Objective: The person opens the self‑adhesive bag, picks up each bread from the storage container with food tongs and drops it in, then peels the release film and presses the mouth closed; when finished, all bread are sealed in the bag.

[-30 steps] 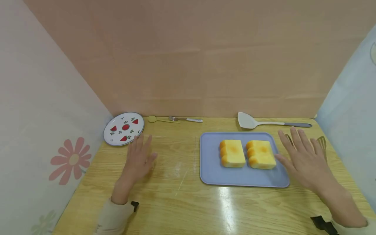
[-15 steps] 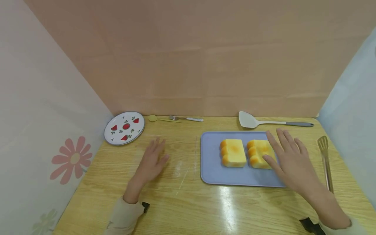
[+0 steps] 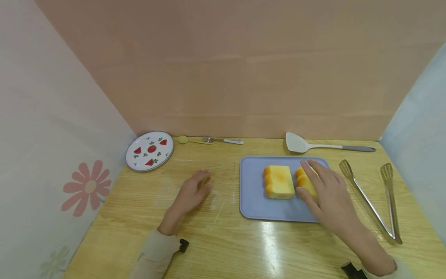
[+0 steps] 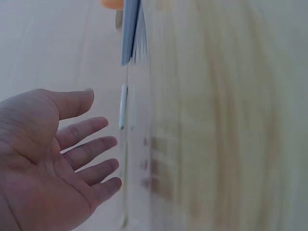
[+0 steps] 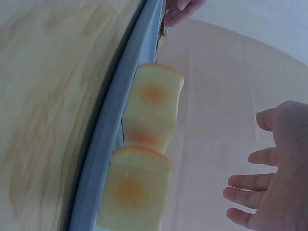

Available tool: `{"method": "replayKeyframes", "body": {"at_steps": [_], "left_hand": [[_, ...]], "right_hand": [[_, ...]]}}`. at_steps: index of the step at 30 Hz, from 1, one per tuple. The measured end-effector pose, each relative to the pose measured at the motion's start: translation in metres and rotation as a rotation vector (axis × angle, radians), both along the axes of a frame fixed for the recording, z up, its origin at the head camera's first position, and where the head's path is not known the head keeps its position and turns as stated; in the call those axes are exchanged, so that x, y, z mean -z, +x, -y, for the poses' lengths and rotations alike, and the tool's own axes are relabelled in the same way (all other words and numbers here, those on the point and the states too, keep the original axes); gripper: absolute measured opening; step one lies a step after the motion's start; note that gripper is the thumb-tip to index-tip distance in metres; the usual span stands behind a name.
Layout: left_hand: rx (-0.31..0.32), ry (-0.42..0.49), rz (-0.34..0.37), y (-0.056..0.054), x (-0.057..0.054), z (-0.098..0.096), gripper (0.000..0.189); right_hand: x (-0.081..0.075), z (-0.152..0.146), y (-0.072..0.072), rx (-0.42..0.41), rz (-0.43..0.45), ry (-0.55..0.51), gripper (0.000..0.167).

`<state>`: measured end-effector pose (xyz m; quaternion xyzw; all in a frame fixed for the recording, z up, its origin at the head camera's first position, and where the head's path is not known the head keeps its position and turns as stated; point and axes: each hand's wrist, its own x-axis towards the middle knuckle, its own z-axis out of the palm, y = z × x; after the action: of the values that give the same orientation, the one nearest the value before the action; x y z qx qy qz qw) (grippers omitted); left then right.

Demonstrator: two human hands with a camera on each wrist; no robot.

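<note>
My left hand [image 3: 191, 193] hovers over the table left of the tray, its fingers loosely bent and holding nothing. In the left wrist view the left palm [image 4: 48, 163] faces the camera with the fingers apart. My right hand [image 3: 331, 197] hangs over the right part of the blue tray [image 3: 251, 209], fingers spread, covering much of the right thick bread slice [image 3: 302, 180]. The left bread slice [image 3: 280, 182] lies in full view beside it, yellow with browned bumps on one side. In the right wrist view, a gap shows between the right hand [image 5: 279, 178] and both slices.
Several utensils lie about: metal tongs [image 3: 371, 207] spread at the right, a white spatula [image 3: 296, 143] with a grey handle behind the tray, and a fork [image 3: 223, 141] and yellow spoon [image 3: 182, 139] along the back wall. A fruit-patterned plate [image 3: 143, 157] sits at the back left.
Both hands have moved inward: the left one rightward toward the tray, the right one leftward over the right bread slice. The tongs have come into full view. The bread and tray stay put.
</note>
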<state>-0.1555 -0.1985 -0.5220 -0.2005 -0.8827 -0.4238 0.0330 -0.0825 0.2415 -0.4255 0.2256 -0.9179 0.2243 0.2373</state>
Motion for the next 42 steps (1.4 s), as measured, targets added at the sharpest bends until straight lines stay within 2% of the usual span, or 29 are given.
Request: {"method": "replayKeyframes", "body": {"at_steps": [4, 7, 10, 14, 18, 27, 37, 42], "left_hand": [[0.0, 0.051, 0.06, 0.008, -0.025, -0.014, 0.039], [-0.021, 0.067, 0.064, 0.01, -0.031, -0.021, 0.037], [-0.01, 0.079, 0.007, 0.007, -0.024, -0.024, 0.035], [-0.007, 0.092, -0.011, 0.003, -0.014, -0.029, 0.034], [-0.036, 0.052, 0.003, 0.003, -0.011, -0.035, 0.035], [-0.017, -0.04, -0.015, -0.001, -0.005, -0.041, 0.042], [-0.015, -0.107, -0.09, -0.001, 0.0, -0.046, 0.046], [-0.027, -0.136, -0.104, -0.003, 0.005, -0.046, 0.043]], "right_hand": [[0.001, 0.012, 0.003, -0.026, -0.04, -0.046, 0.071], [0.003, 0.021, 0.004, -0.048, -0.073, -0.064, 0.074], [0.005, 0.028, 0.006, -0.072, -0.079, -0.083, 0.071], [0.008, 0.038, 0.01, -0.104, -0.061, -0.1, 0.069], [0.01, 0.047, 0.012, -0.137, -0.062, -0.106, 0.069], [0.013, 0.066, 0.016, -0.215, -0.033, -0.102, 0.063], [0.017, 0.084, 0.022, -0.261, 0.001, -0.075, 0.064], [0.02, 0.09, 0.022, -0.279, -0.023, -0.072, 0.062]]}}
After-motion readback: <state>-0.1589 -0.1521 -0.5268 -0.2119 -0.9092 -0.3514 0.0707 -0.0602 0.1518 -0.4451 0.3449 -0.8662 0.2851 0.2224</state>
